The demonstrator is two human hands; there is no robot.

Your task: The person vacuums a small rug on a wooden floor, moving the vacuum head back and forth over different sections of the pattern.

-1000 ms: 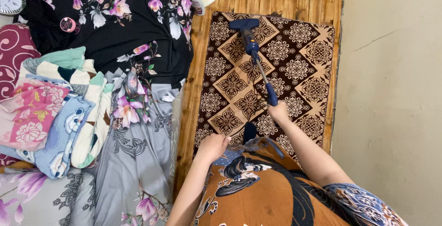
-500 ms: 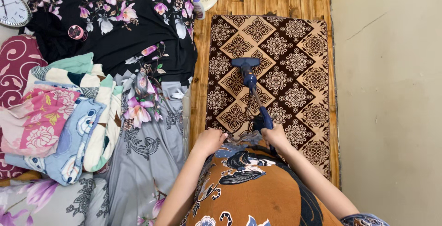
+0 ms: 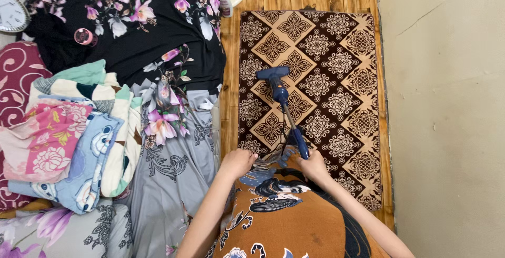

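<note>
The blue stick vacuum stands on the brown patterned rug, its head near the rug's middle, a little nearer the rug's left edge than half a second ago and far closer to the person than a second ago. The right hand is wrapped tight round the vacuum's handle. The left hand is curled shut on the orange printed garment, bunching it at the waist. Beside the rug lies floral bedding.
</note>
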